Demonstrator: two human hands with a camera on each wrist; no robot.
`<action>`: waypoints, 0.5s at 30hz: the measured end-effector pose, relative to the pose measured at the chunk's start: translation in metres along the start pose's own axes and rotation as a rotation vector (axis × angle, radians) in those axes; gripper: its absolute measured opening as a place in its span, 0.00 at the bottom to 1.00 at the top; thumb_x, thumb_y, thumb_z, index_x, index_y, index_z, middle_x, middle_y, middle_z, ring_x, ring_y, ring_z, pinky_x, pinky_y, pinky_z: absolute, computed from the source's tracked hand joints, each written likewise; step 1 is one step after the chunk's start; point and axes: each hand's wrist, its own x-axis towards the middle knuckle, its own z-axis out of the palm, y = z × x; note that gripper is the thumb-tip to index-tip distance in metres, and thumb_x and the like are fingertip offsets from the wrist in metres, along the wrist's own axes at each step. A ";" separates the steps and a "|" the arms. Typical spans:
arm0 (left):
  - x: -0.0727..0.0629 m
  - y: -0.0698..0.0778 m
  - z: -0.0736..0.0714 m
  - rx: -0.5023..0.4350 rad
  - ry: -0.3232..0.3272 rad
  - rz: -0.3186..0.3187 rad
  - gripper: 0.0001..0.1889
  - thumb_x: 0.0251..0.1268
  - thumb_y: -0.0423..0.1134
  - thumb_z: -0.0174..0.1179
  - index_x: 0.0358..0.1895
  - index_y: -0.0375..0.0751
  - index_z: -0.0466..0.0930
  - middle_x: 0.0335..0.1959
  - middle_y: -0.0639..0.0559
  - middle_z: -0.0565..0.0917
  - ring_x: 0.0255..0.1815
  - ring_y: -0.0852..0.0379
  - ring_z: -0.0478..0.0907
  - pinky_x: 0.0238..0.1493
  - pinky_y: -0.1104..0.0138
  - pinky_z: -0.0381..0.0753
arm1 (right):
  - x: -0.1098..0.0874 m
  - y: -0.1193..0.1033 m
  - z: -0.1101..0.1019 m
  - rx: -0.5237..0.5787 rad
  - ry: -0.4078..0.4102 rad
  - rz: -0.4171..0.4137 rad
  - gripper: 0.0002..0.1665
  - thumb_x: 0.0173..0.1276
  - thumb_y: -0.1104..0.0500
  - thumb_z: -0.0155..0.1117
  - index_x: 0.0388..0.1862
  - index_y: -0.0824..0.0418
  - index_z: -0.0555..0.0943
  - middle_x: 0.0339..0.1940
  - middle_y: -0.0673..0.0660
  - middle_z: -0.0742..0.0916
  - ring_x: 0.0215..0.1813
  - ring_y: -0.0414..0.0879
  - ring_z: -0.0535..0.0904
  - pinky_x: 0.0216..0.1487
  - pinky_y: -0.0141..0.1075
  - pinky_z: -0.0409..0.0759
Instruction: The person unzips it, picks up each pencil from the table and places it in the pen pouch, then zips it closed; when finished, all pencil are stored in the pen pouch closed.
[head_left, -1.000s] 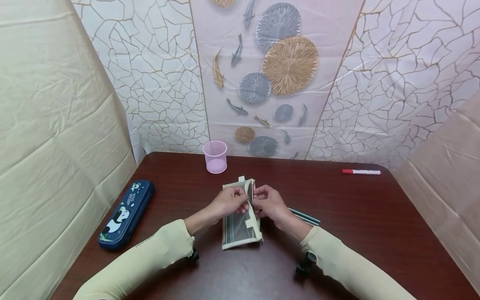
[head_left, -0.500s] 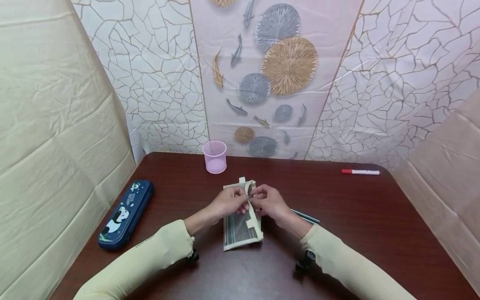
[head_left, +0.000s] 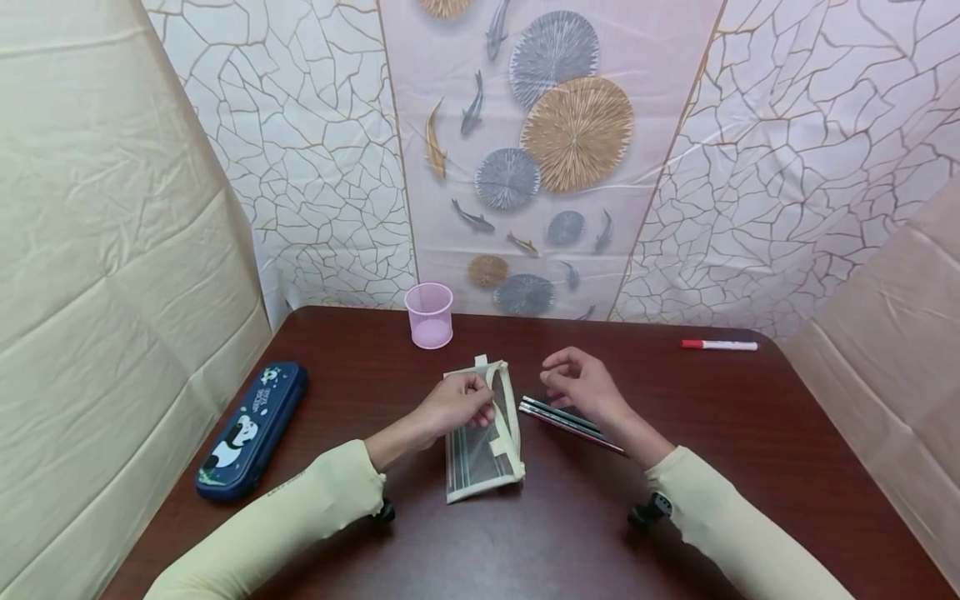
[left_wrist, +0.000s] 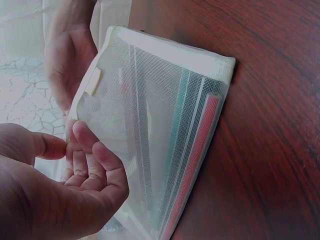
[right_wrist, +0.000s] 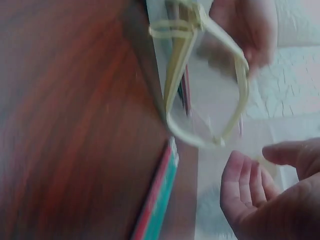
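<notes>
My left hand (head_left: 459, 404) pinches the cream edge at the opening of a see-through mesh pencil pouch (head_left: 483, 462) on the table. Through the mesh in the left wrist view, a red pencil (left_wrist: 200, 132) shows, with teal and dark pencils beside it. The pouch's mouth gapes in the right wrist view, with the zipper edge (right_wrist: 242, 90) spread apart. To the right, my right hand (head_left: 585, 385) is raised over several pencils (head_left: 562, 417), fingers loosely bent and holding nothing. Those pencils, green and red, lie together with one end near the pouch; the hand and forearm partly cover them.
A pink pencil cup (head_left: 431, 317) stands at the back of the table (head_left: 480, 550). On the left lies a dark blue panda pencil case (head_left: 251, 433). A red-capped white marker (head_left: 720, 344) lies at the back right. Cloth walls enclose the table.
My right hand has left the pouch's opening and moved right, over the pencils on the table, uncovering their near ends. The left hand still pinches the pouch edge.
</notes>
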 end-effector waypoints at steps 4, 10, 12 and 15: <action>0.000 0.000 0.000 -0.002 -0.003 0.000 0.06 0.72 0.34 0.53 0.36 0.38 0.78 0.25 0.53 0.85 0.26 0.63 0.82 0.34 0.70 0.84 | 0.005 0.007 -0.022 -0.113 -0.068 0.003 0.22 0.77 0.55 0.66 0.61 0.69 0.81 0.50 0.68 0.88 0.43 0.54 0.86 0.47 0.49 0.91; 0.001 0.000 -0.001 0.008 -0.006 -0.005 0.07 0.72 0.35 0.53 0.37 0.38 0.79 0.25 0.53 0.86 0.26 0.63 0.82 0.33 0.71 0.83 | 0.016 0.026 -0.056 -0.229 -0.199 0.052 0.25 0.75 0.52 0.69 0.64 0.67 0.82 0.51 0.68 0.89 0.45 0.55 0.84 0.46 0.47 0.90; 0.001 0.000 -0.001 0.010 -0.008 -0.004 0.07 0.72 0.35 0.53 0.37 0.38 0.79 0.26 0.53 0.86 0.26 0.63 0.82 0.33 0.71 0.83 | 0.018 0.033 -0.063 -0.247 -0.244 0.072 0.24 0.74 0.53 0.70 0.63 0.66 0.83 0.46 0.66 0.89 0.42 0.53 0.83 0.43 0.45 0.89; 0.002 -0.001 -0.001 0.007 -0.011 -0.004 0.07 0.72 0.35 0.53 0.38 0.37 0.79 0.26 0.52 0.86 0.26 0.62 0.82 0.33 0.71 0.83 | 0.021 0.044 -0.070 -0.279 -0.310 0.079 0.21 0.73 0.56 0.71 0.59 0.65 0.85 0.42 0.63 0.89 0.40 0.50 0.81 0.40 0.42 0.87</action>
